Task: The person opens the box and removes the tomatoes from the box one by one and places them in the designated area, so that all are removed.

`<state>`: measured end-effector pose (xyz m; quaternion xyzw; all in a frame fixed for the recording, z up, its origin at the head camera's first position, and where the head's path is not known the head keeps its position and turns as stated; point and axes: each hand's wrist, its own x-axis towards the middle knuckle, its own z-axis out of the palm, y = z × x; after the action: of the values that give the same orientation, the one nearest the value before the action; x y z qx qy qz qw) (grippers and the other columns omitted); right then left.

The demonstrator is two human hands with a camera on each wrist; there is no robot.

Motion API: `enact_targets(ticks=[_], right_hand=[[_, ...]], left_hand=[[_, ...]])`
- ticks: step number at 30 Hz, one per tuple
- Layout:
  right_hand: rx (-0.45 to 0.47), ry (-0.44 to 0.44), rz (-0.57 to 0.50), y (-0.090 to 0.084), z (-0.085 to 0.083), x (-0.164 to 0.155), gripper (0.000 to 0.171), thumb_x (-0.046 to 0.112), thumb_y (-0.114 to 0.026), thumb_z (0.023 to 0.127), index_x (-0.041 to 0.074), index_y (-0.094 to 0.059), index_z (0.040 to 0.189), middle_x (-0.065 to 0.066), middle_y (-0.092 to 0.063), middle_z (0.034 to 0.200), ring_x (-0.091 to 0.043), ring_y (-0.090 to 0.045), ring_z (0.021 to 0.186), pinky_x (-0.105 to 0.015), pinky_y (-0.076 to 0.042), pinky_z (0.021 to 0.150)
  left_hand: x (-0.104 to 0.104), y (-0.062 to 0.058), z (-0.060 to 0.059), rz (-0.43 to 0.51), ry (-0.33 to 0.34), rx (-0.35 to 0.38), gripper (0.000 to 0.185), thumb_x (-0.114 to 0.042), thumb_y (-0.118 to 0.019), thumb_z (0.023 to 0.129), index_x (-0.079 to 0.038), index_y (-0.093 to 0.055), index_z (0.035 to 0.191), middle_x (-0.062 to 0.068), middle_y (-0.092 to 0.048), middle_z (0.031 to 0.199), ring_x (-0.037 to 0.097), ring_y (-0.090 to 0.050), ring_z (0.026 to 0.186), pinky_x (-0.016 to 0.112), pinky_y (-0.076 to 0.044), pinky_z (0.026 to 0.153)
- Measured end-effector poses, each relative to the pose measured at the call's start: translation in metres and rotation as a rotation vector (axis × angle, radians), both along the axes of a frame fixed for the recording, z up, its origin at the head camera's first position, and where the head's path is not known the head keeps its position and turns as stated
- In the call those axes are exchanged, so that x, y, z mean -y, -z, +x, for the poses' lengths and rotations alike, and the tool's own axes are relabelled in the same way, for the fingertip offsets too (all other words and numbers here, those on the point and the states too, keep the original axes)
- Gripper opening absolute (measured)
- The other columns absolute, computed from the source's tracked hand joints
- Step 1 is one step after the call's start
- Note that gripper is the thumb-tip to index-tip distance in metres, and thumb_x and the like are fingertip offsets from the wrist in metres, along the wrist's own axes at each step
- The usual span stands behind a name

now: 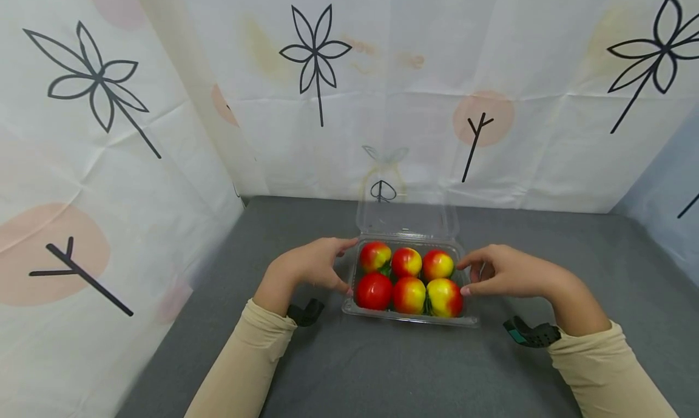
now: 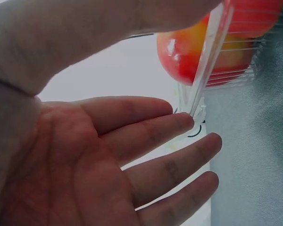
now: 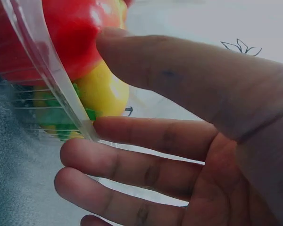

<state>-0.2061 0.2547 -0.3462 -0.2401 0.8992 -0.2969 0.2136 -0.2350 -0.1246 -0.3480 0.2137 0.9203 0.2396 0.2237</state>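
A clear plastic clamshell box (image 1: 411,319) sits on the table, filled with two rows of several shiny red-and-yellow apple-like fruits (image 1: 445,297). At its front left lies a redder, rounder fruit (image 1: 374,291). The hinged clear lid (image 1: 406,221) stands raised at the back. My left hand (image 1: 311,264) is at the box's left side, fingers extended and fingertips right at the rim (image 2: 208,63). On the opposite side, my right hand (image 1: 510,272) has its fingertips by the right rim, its thumb (image 3: 132,56) overlapping a red fruit in the right wrist view.
The table (image 1: 404,369) has a dark grey cover. White cloth (image 1: 415,60) printed with plant drawings hangs behind it and along the left. Each wrist wears a dark strap, and beige sleeves cover both forearms.
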Motion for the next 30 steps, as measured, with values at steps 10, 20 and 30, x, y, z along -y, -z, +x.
enact_targets(ticks=[10, 20, 30], right_hand=[[-0.142, 0.009, -0.03, -0.001, 0.001, 0.004, 0.054, 0.039, -0.078, 0.098, 0.007, -0.066, 0.14, 0.002, -0.07, 0.102, -0.013, -0.067, 0.089, -0.036, -0.061, 0.082], [-0.268, -0.006, -0.151, 0.008, 0.004, 0.024, 0.048, 0.031, -0.08, 0.097, 0.007, -0.068, 0.136, -0.009, -0.071, 0.129, -0.028, -0.07, 0.11, -0.059, -0.059, 0.096], [-0.351, -0.03, -0.153, 0.012, 0.015, 0.028, 0.038, 0.033, -0.08, 0.096, 0.012, -0.073, 0.126, 0.001, -0.073, 0.12, -0.017, -0.069, 0.104, -0.044, -0.062, 0.09]], left_hand=[[-0.002, 0.002, 0.008, 0.01, 0.055, -0.073, 0.094, -0.034, -0.08, 0.091, -0.01, -0.031, 0.168, 0.01, -0.029, 0.176, 0.033, -0.032, 0.161, 0.056, -0.037, 0.127], [-0.017, 0.022, 0.028, -0.049, 0.026, -0.23, 0.13, -0.082, -0.07, 0.08, -0.008, -0.012, 0.171, 0.009, -0.002, 0.181, 0.031, -0.003, 0.168, 0.054, -0.025, 0.132], [-0.019, 0.045, 0.036, -0.138, 0.014, -0.338, 0.138, -0.094, -0.059, 0.076, -0.004, -0.013, 0.17, 0.012, -0.003, 0.18, 0.035, -0.003, 0.168, 0.051, -0.017, 0.134]])
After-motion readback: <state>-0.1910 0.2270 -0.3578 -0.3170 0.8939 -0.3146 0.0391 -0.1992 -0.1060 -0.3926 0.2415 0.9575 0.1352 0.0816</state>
